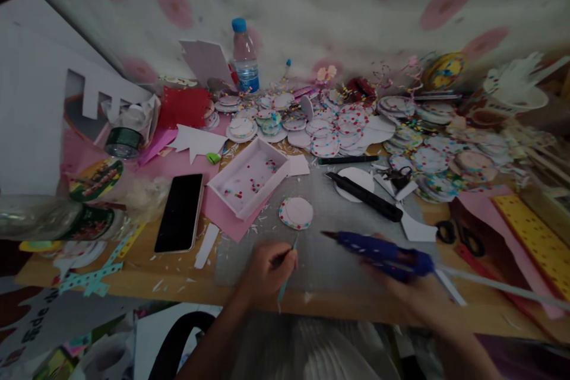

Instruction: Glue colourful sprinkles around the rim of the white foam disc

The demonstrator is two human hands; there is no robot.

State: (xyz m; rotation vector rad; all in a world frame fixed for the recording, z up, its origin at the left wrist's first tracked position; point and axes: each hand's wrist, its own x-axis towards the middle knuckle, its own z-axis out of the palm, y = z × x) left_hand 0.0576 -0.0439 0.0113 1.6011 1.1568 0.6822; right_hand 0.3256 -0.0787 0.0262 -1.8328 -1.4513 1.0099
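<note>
My left hand is closed around a thin teal stick, whose upper tip points at a small white disc. That disc has red and blue dots along its rim and lies flat on the grey cutting mat. My right hand grips a blue hot glue gun, its dark nozzle pointing left, a little apart from the disc. A long whitish glue stick trails out of the gun's back. Just behind the disc is a shallow white box with small coloured beads inside.
A black utility knife and a dark pen lie behind the gun. Many dotted discs pile up along the back. On the left are a phone and plastic bottles; scissors lie at the right. A water bottle stands behind.
</note>
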